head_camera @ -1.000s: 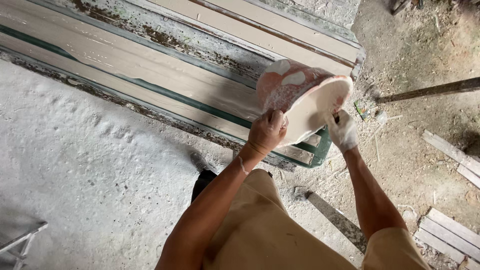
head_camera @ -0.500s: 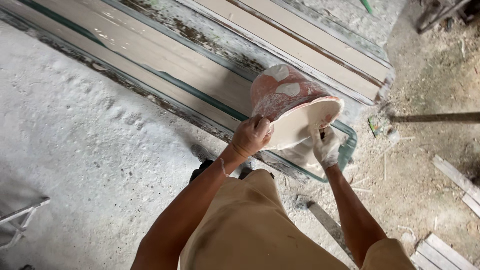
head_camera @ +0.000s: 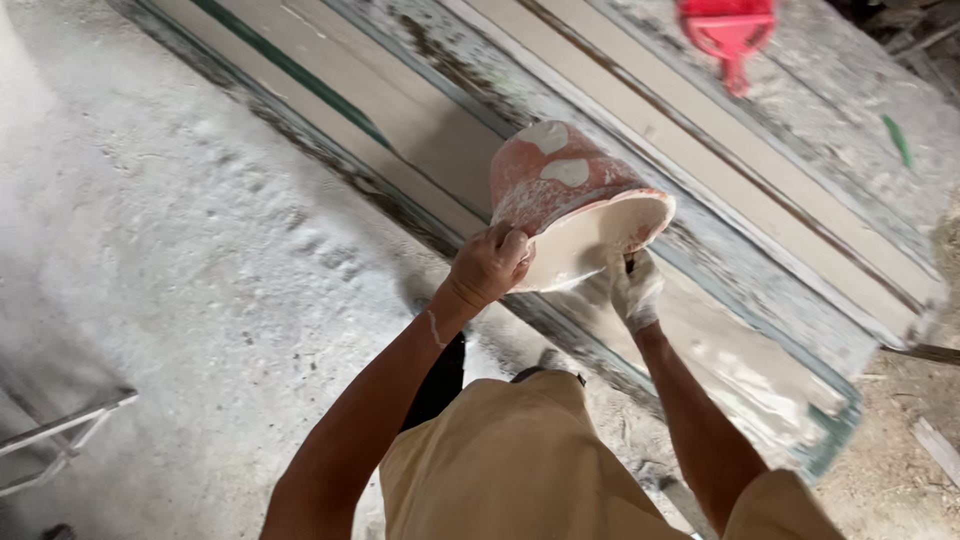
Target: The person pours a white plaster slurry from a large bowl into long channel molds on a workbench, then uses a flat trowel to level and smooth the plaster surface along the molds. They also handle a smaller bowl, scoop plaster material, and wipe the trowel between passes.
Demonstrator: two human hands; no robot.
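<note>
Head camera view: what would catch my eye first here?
A pink bucket, smeared with white plaster, is tipped at centre over a long trough. The left hand grips its rim; the plaster-coated right hand is at its mouth. A red tool lies at top right.

Looks like a plaster moulding workshop, pretty rough one too. Long casting moulds (head_camera: 600,130) lie side by side in rows, crusted with dried white plaster, and the concrete floor (head_camera: 180,280) is caked in the same white dust. A plaster-smeared reddish bucket (head_camera: 560,185) and a red brush (head_camera: 728,30) fit that, plus bare dirt (head_camera: 900,480) at the edge.
</note>
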